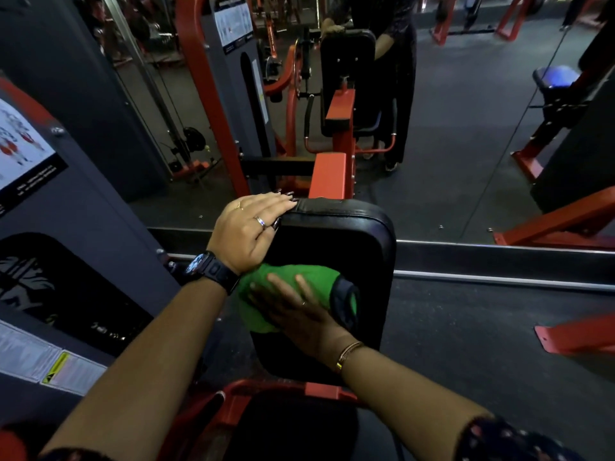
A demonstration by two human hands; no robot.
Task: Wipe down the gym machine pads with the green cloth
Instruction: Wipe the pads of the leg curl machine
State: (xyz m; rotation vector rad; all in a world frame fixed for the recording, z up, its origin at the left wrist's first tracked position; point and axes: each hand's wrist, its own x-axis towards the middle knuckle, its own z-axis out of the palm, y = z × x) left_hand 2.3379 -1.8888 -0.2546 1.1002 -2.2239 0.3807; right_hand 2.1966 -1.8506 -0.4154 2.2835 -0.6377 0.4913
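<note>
The green cloth (321, 282) lies bunched on the face of the black back pad (332, 241). The right hand (293, 311) presses it there, fingers flat and straight. The left hand (248, 227) rests over the pad's top left corner with its fingers laid loosely, steadying it. Flat palm pressure and overlapping strokes should work best, reaching the edges and the upper part.
</note>
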